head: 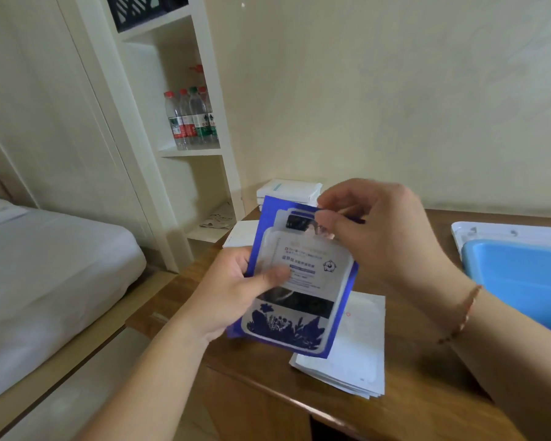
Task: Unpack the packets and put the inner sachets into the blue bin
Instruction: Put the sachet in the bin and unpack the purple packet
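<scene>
A cream plastered wall (395, 90) backs a wooden bench (411, 393). To the left stands a white shelf unit (217, 122) holding water bottles (191, 119), beside a pale wardrobe door (61, 122). A bed (45, 265) with white bedding sits lower left.

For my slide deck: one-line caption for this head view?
Left hand holds a blue packet while the right hand pinches its top, blue bin waiting alongside.

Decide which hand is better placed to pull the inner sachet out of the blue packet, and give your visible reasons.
Probably the right hand: its fingers already pinch the top edge of the blue packet, and it is nearer the blue bin. The left hand holds the packet's left edge with its thumb across the front, steadying it.
</scene>
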### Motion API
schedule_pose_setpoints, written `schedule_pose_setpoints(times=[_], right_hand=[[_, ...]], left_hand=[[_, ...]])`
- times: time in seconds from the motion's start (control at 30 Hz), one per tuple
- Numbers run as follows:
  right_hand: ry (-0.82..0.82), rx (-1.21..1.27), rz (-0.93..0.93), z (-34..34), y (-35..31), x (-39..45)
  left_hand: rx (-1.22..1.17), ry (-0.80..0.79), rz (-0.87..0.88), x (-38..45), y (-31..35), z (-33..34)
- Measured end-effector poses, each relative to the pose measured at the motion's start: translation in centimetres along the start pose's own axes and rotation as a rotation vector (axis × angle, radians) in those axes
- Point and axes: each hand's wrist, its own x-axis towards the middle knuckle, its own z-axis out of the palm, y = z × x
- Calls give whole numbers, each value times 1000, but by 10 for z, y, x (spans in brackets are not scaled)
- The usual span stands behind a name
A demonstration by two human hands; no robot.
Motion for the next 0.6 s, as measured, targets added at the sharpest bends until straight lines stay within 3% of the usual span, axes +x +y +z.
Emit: schedule_pose_setpoints(times=[0.13, 0.3, 0.5, 0.6], right_hand=[[135, 181, 211, -19, 9, -18], [-198, 265, 419, -36, 19, -40], [-119, 274, 406, -69, 24, -45], [-167, 41, 306, -102, 30, -47]], left_hand=[[-409, 147, -5, 9, 10, 24], [-582, 248, -18, 21, 28, 55], [-644, 154, 39, 32, 42, 78], [-685, 118, 98, 47, 53, 74]])
